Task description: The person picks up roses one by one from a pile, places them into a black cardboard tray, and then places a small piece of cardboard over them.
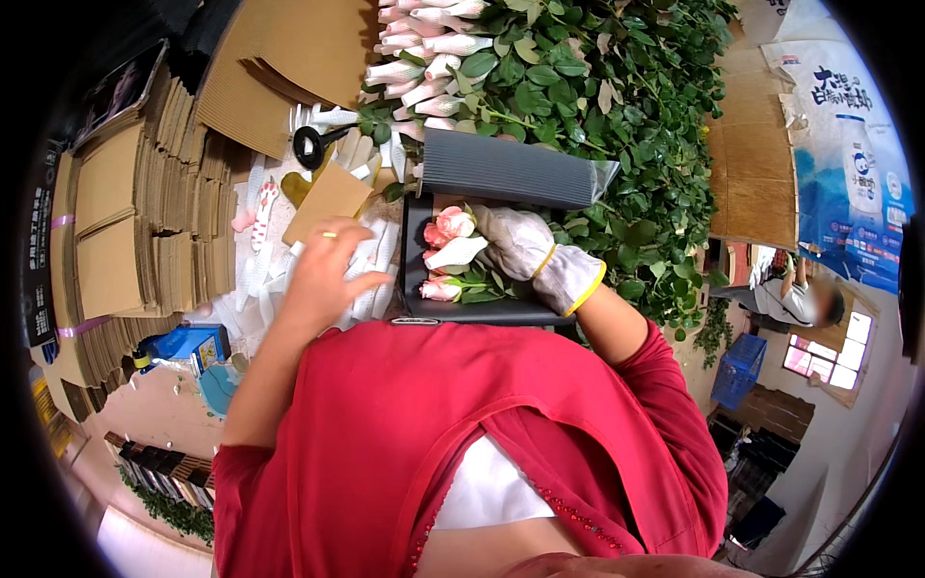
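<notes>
Pink roses lie with their leafy stems in a black tray before me; one is wrapped in a white foam net sleeve. My right hand, in a grey-white work glove with a yellow hem, rests over the stems just behind the blooms; its fingers are largely hidden. My left hand, bare with a ring, is left of the tray with thumb and fingers apart, over loose white foam sleeves and at the edge of a small brown cardboard piece. Whether it touches the cardboard is unclear. A dark corrugated wrap lies beyond the tray.
Many sleeved roses with dense foliage are heaped ahead. Stacked cardboard stands at left, with corrugated sheets farther ahead. A roll of black tape lies near the sleeves. Another person is in the room at far right.
</notes>
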`<control>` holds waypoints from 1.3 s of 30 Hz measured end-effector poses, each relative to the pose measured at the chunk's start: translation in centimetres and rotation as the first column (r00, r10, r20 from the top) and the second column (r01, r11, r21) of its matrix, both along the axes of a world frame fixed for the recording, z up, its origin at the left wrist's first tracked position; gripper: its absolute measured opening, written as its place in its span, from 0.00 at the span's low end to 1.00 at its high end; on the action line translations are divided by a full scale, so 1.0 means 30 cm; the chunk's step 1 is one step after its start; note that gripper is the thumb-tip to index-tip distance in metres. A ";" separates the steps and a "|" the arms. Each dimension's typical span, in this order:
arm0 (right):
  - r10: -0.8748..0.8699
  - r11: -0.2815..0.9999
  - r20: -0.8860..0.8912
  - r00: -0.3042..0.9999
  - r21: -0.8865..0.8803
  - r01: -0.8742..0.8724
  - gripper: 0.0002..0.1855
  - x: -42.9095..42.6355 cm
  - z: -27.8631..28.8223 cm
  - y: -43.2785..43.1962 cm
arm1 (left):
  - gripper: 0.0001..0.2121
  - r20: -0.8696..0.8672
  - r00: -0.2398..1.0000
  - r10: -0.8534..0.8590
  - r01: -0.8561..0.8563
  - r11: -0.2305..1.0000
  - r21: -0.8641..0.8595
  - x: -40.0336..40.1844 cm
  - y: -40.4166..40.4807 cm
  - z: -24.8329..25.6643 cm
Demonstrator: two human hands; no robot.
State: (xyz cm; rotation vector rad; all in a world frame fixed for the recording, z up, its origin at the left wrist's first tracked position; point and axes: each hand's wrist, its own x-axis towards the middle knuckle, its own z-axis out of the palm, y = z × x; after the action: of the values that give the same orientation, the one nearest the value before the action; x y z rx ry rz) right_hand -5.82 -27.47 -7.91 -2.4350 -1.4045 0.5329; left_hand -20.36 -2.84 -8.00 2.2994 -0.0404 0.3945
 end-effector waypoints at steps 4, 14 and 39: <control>0.028 1.000 0.022 0.999 0.000 -0.028 0.24 -0.001 -0.019 -0.012 | 0.06 -0.068 0.955 -0.287 0.249 0.908 -0.337 0.059 -0.144 -0.026; 0.008 0.998 -0.007 1.000 0.058 -0.008 0.24 -0.003 -0.024 -0.015 | 0.10 -0.318 0.937 -0.146 -0.022 0.882 -0.470 -0.057 0.007 0.000; 0.020 0.997 0.053 0.998 0.075 -0.024 0.21 0.011 0.153 -0.032 | 0.25 0.014 0.956 -0.294 0.275 0.876 -0.397 0.100 -0.211 -0.239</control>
State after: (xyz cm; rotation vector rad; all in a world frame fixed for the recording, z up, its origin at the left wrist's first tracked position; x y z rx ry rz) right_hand -5.49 -28.43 -3.32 -2.3923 -1.4468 0.4160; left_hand -17.37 -9.18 -15.18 1.8637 -0.2521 0.1747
